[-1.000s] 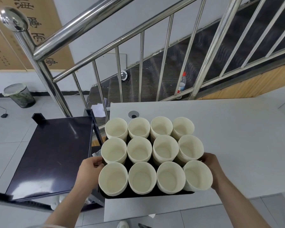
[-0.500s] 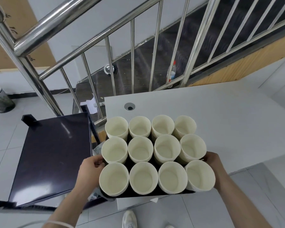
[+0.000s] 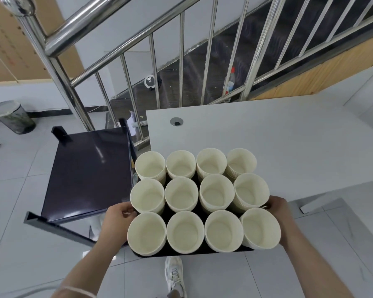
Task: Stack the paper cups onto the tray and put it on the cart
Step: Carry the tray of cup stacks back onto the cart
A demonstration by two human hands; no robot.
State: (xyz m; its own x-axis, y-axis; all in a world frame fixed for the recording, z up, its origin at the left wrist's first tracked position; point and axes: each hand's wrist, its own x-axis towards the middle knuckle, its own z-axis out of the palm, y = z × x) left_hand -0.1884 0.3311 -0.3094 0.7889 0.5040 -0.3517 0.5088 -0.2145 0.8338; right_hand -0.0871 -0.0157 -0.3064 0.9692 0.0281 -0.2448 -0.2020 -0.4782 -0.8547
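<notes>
Here, a white table [image 3: 267,138] (bare-topped) meets a steel stair railing [image 3: 125,43].

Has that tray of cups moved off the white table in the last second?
Yes. The tray has come toward the person: its near edge now hangs past the table edge, over the floor.

Black tray [image 3: 194,253] carries twelve paper cup stacks [image 3: 182,231]; dark cart [image 3: 88,175] top beside it.
</notes>
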